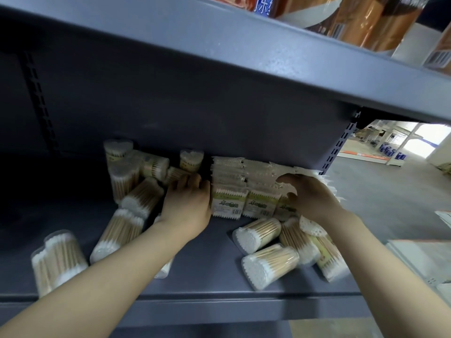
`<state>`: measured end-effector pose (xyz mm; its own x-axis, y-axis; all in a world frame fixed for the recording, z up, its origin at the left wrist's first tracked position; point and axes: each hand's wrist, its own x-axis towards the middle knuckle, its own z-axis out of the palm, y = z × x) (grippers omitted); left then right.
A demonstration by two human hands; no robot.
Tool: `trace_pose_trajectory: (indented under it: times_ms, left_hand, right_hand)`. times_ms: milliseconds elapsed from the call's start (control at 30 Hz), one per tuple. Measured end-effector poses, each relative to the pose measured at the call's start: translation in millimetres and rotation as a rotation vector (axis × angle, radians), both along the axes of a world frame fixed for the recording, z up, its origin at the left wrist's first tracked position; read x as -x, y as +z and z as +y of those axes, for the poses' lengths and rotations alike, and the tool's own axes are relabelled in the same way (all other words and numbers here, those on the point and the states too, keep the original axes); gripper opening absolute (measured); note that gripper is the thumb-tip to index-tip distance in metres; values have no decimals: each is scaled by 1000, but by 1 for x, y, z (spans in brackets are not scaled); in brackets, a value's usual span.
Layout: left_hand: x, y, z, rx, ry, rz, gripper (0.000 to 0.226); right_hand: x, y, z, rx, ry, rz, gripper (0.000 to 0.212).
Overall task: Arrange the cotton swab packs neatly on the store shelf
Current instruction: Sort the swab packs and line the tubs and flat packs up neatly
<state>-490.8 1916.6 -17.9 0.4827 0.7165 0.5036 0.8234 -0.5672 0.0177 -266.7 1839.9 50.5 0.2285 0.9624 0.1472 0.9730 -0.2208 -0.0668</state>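
Observation:
A stacked block of flat cotton swab packs with green labels stands at the back right of the grey shelf. My left hand presses flat against the block's left side. My right hand clasps the block's right end from above, fingers curled over the packs. Clear cylindrical swab tubs lie scattered: several on the left, two at the front left, and several tipped over at the front right.
The upper shelf hangs low overhead, holding orange-wrapped rolls. A slotted upright marks the shelf's right end; beyond it are the store floor and white boxes. Another slotted rail runs down the back panel at left.

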Motion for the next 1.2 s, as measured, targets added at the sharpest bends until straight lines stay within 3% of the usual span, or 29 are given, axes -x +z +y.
trace_pose_trajectory:
  times_ms: [267,667,900,1200]
  left_hand:
    - [13,4,-16,86,57,92,17]
    - [23,12,-42,172,53,108,31]
    - [21,14,-31,184,-82,-62,44]
    - [-2,13,-17,279,-187,32,59]
  right_hand:
    - [2,-9,-12,-13,-27,-18,46]
    - [1,-3,-39,-87,-113,-3,38]
    - [3,-13,-48,41,-133,-6,38]
    - [6,-19,-54,16,-139,-16,41]
